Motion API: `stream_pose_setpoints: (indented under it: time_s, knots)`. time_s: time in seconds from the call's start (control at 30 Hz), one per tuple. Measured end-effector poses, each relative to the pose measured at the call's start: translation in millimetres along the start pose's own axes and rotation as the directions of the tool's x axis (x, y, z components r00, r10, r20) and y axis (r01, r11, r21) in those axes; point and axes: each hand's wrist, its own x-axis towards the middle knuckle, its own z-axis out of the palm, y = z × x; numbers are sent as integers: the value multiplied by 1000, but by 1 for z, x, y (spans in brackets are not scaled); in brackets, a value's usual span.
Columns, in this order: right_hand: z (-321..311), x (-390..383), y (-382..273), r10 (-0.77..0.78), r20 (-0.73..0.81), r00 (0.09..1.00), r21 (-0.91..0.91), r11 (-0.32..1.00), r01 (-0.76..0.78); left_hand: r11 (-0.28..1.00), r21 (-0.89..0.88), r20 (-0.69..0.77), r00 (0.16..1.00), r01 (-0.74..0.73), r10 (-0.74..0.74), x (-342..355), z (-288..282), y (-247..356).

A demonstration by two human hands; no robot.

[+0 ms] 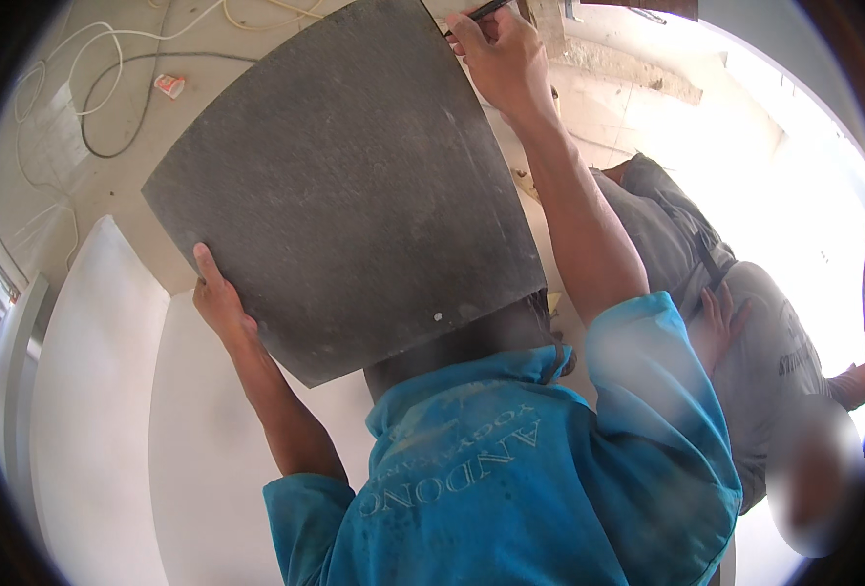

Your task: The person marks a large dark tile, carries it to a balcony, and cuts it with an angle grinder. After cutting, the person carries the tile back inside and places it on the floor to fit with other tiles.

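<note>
Left fingers [206,260] hold one panel [335,176], right fingers [468,36] one pen [487,11].

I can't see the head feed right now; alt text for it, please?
A person's left hand grips the left edge of a large dark gray slab, while the right hand holds a black pen-like tool by its upper right corner. A co-worker in gray is on the right; loose cables lie upper left.

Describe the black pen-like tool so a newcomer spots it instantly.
Find the large dark grey panel in mid-view. Follow its right edge to the top, to the person's right hand. Pinched there is the black pen-like tool, a narrow stick unlike the broad, flat panel beside it.
</note>
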Motion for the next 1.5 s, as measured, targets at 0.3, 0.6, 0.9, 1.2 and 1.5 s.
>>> stream_pose_setpoints:
  time_s: [0.3, 0.6, 0.9, 1.2, 1.5]
  knots:
    - [-2, -29, 33, 53, 9, 999, -26, 998, -53, 999, 27, 6, 1000, 23, -23, 2, -1, 2]
    - [-15, -57, 32, 106, 18, 994, -38, 994, -105, 998, 24, 61, 996, 60, -61, 1, -2, 3]
    - [-24, -82, 41, 147, 15, 989, -38, 988, -147, 998, 19, 76, 995, 61, -62, 1, -1, 1]
    - [-34, -107, 45, 166, 15, 986, -30, 986, -165, 998, -1, 133, 989, 62, -62, 4, -3, -3]
    - [-45, -134, 49, 215, 35, 976, -37, 976, -214, 995, -9, 148, 984, 102, -99, 6, -3, -6]
